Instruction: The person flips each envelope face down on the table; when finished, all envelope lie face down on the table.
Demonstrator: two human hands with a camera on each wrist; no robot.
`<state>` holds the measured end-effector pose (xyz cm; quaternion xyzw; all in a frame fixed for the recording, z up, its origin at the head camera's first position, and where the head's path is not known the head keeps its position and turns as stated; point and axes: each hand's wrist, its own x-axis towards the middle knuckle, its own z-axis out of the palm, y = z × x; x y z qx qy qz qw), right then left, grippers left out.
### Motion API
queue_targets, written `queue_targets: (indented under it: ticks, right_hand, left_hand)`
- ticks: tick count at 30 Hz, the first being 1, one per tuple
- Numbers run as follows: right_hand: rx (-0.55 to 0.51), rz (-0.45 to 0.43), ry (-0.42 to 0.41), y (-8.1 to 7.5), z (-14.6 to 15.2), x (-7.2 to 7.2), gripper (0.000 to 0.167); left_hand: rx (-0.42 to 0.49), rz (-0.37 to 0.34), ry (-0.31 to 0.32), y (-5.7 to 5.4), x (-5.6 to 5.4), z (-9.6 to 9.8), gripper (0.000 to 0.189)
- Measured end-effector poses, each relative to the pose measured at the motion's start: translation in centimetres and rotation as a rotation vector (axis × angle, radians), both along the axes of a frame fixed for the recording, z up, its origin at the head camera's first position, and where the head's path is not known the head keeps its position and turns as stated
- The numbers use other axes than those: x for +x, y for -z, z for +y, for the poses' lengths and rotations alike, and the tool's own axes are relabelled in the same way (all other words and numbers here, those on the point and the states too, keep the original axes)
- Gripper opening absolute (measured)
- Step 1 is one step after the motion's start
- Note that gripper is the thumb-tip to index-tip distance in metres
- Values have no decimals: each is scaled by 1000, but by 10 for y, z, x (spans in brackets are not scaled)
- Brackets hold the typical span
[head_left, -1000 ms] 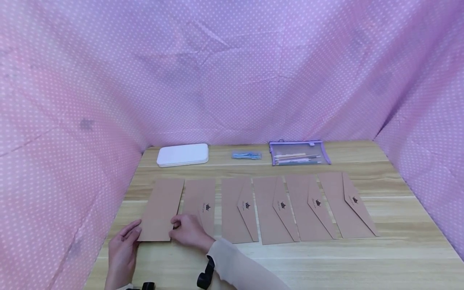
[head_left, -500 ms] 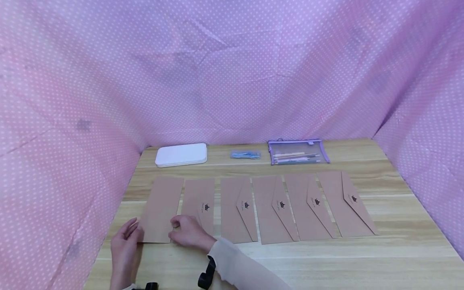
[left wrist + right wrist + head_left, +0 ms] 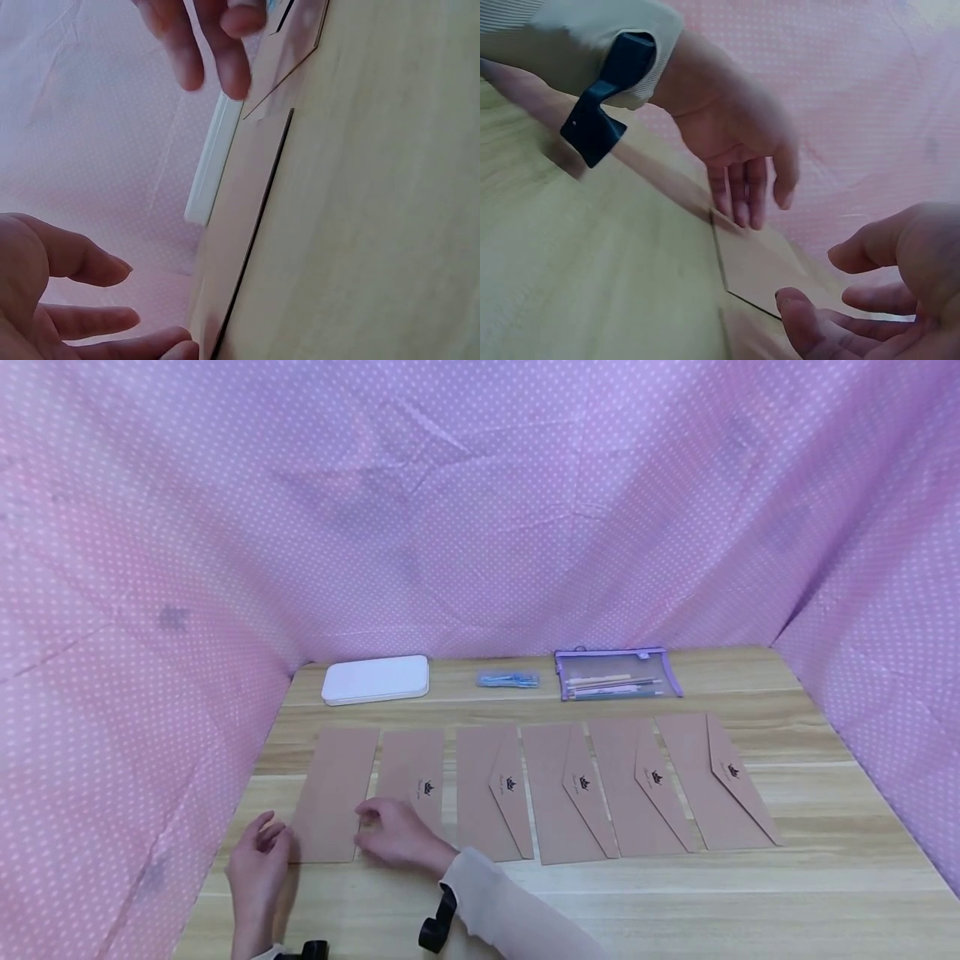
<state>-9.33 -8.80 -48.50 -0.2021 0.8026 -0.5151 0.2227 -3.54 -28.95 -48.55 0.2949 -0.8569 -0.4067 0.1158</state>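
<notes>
A plain brown envelope (image 3: pixel 334 797) lies flat at the left end of a row of several envelopes. My left hand (image 3: pixel 258 862) is beside its lower left corner, fingers loosely bent; in the right wrist view those fingertips (image 3: pixel 739 214) are at the envelope's edge, and contact is hard to tell. At the envelope's right edge hovers my right hand (image 3: pixel 402 833), thumb and forefinger apart with nothing between them. It partly covers the second envelope (image 3: pixel 412 756), printed with a black crown. In the left wrist view the envelope (image 3: pixel 247 202) lies between both hands.
Several more crown-printed envelopes, such as the rightmost (image 3: pixel 712 793), continue the row. Behind them on the wooden table (image 3: pixel 645 910) are a white case (image 3: pixel 375 679), a small blue packet (image 3: pixel 508 680) and a purple-edged mesh pouch (image 3: pixel 618 677) holding pens. Pink dotted cloth (image 3: pixel 480 527) surrounds the table.
The left envelope has shifted slightly and settled flat, straighter beside the second one. My fingers have loosened from its edges, and my right hand has drawn a little to the right.
</notes>
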Motion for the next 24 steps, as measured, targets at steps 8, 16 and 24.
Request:
queue_targets:
  ticks: [8,16,24]
  right_hand:
    - [-66,23,13,-8,26,-12,44]
    - [-48,57,50,-11,56,-18,46]
    - [64,267,40,-8,74,-14,46]
  left_hand:
    - [-17,113,9,-8,-3,9,42]
    - [69,254,105,-12,-8,32,34]
    - [146,156,247,-8,-12,60,38]
